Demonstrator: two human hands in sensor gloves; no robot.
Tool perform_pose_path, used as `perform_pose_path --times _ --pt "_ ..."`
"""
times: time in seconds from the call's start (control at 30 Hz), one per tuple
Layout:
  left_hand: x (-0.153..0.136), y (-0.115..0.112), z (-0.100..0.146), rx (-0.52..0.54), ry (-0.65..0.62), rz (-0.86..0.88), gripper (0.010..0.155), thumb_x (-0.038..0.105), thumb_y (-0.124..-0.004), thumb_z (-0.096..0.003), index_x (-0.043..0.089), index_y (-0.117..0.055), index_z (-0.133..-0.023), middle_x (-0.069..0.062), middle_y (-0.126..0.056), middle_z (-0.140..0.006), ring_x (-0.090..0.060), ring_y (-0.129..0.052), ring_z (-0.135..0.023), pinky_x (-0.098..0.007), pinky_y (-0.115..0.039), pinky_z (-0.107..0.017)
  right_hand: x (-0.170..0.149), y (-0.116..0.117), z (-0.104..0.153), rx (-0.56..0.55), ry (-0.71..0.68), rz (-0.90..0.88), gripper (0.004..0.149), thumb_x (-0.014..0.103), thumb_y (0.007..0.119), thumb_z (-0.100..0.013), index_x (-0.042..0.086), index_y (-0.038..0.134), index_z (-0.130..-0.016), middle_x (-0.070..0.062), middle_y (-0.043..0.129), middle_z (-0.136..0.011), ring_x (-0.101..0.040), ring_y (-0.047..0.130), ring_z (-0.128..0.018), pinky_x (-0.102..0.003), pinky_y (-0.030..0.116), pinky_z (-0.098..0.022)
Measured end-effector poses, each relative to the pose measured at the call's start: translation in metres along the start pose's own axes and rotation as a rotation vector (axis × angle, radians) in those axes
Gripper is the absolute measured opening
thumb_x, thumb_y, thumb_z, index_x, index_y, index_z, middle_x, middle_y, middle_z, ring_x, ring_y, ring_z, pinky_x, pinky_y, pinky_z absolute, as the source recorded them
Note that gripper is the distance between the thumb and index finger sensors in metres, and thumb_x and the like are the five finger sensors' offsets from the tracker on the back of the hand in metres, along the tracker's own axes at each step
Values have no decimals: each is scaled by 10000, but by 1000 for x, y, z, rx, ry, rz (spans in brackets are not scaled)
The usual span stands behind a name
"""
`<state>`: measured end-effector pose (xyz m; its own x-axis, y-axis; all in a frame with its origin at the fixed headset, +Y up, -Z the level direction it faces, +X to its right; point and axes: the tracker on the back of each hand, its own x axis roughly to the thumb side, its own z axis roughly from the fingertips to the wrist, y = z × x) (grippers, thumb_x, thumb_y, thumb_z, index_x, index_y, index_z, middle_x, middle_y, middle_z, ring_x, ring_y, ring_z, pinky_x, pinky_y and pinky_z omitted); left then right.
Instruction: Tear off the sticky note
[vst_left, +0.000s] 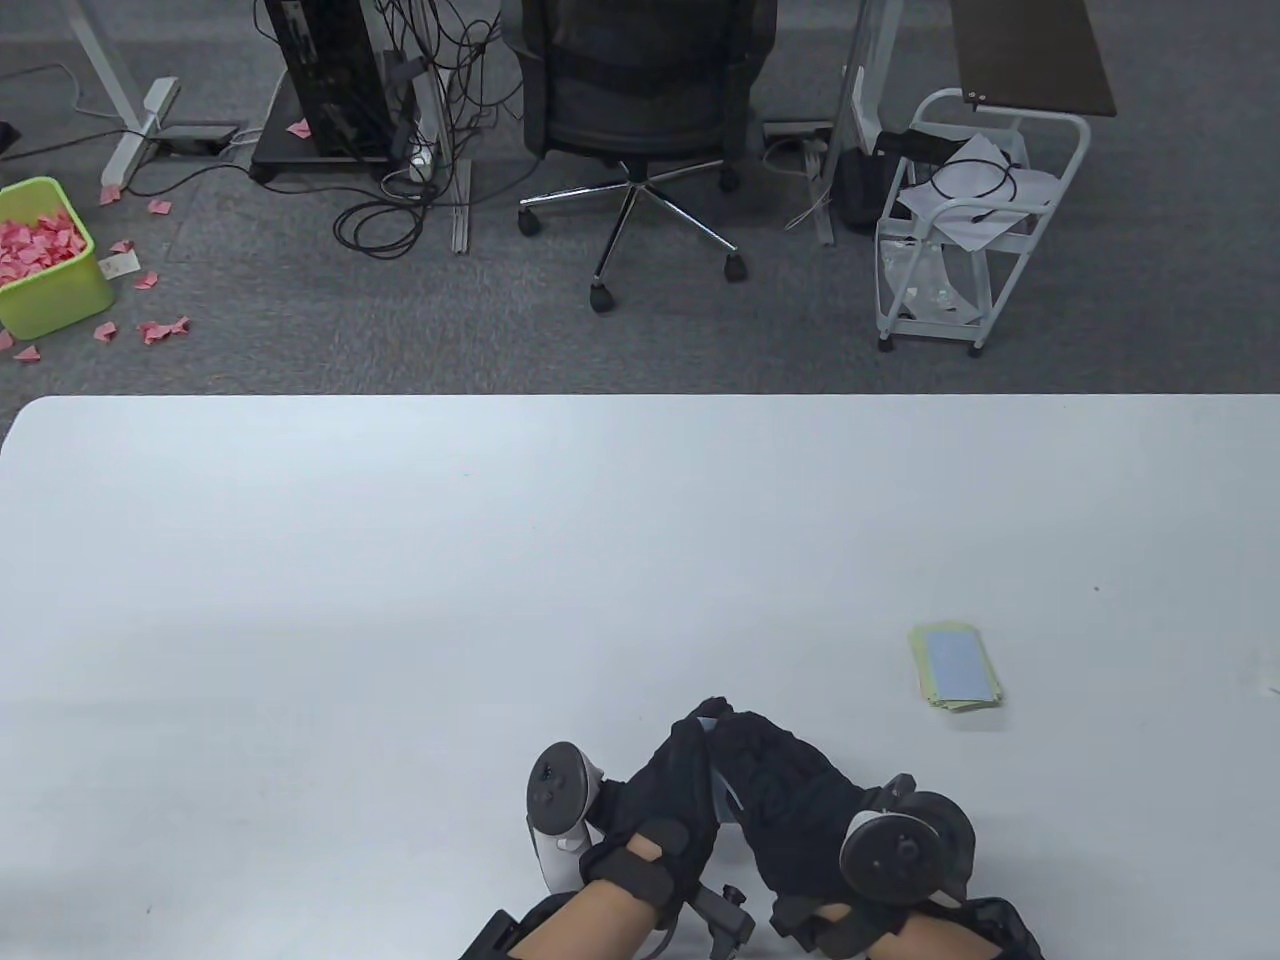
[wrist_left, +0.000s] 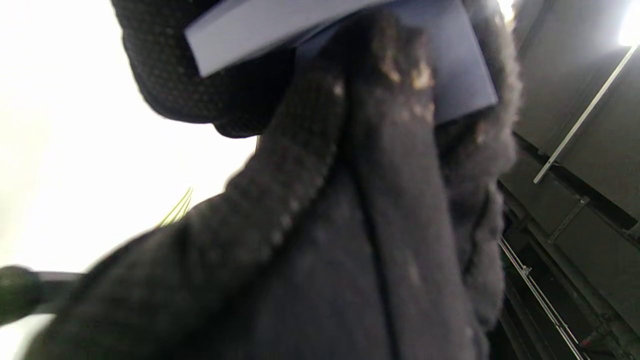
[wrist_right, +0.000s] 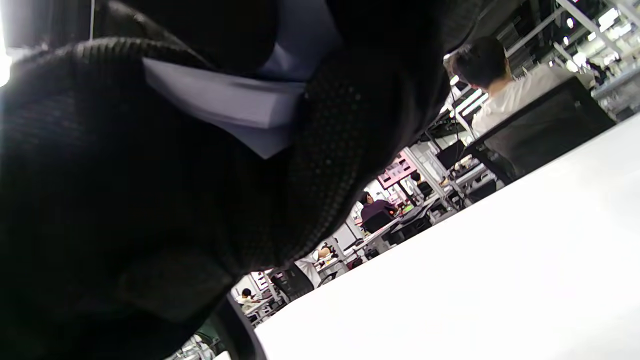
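White table (vst_left: 400, 600) bears both hands at its near edge. Left hand (vst_left: 665, 790) and right hand (vst_left: 790, 790) meet, each pinching the pale blue sticky-note pad (wrist_left: 260, 35) between them, raised off the table. Top sheet's peel edge hidden by gloves. Loose sticky notes (vst_left: 955, 668) lie well right of the pad.

**Legible text, labels and markings: none**

No readable text, brand, number or sign in any view. A small white tag (vst_left: 118, 266) on the green bin (vst_left: 62, 290), left edge of the table view, carries marks too small to read. Pink boards (wrist_right: 397, 170) in the background at the centre of the right wrist view are blurred, with nothing legible on them.
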<state>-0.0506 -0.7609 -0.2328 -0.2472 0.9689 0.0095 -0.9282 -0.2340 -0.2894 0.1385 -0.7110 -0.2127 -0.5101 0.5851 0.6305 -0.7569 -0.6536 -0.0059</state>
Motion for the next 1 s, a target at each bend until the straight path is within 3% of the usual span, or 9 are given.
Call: perform_pose_path --times 0.67,1.0 --pt "8 3 0 -18 -21 -8 777 461 -479 -639 -177 -475 -1082 -383 -701 -993 -486 -961 -721 -523 -906 -503 -10 -6 1 28 19 -189 469 331 734 -486 252 628 -937 19 652 -973 -242 658 -936 -425 582 -719" --pt "1 12 -2 -64 85 125 761 460 -485 -647 -155 -493 -1095 -365 -715 -997 -481 -965 -724 -523 -903 -506 -26 -10 3 62 68 -412 467 324 739 -478 256 646 -931 24 666 -972 -240 674 -935 -404 594 -714"
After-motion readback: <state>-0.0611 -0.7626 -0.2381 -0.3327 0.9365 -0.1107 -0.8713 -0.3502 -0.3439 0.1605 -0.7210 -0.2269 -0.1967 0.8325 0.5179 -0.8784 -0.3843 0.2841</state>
